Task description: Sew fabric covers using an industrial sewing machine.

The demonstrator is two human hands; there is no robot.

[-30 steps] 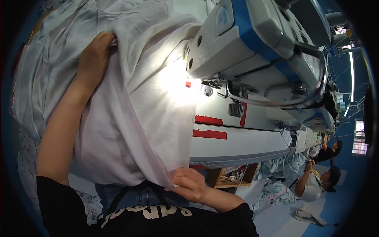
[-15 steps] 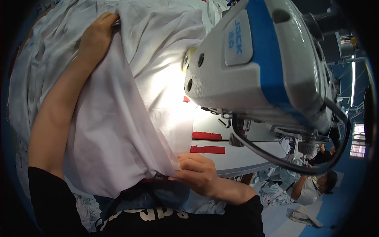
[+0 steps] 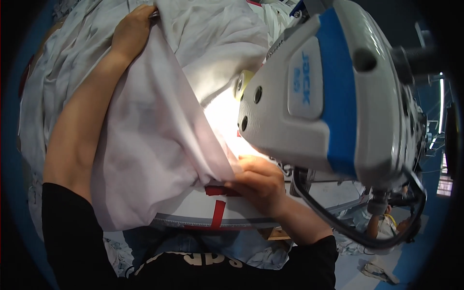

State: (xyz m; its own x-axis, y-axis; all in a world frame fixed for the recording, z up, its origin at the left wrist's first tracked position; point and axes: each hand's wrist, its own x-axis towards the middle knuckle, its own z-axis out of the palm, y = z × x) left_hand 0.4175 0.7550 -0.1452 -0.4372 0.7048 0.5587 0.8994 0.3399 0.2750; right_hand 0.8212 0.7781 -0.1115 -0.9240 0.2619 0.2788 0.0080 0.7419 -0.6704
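A large piece of pale, pinkish-white fabric is spread over the table and hangs over its near edge at the left. At its far part, my left hand is closed on a fold; a small metallic glint shows at the fingertips, too little to name. My right hand pinches the fabric's folded edge close to the needle area of a white and blue sewing machine. The machine's head hides the needle and presser foot. Its bright lamp washes out the cloth beside my right fingers.
Red tape strips mark the white table, along whose front edge runs a measuring scale. A black cable loops below the machine head. At the lower right, another person sits among piles of pale cloth.
My right hand has moved away from my body, carrying the fabric edge nearer the machine's needle area. More of the table's front edge now shows. My left hand keeps its hold; the view has shifted somewhat.
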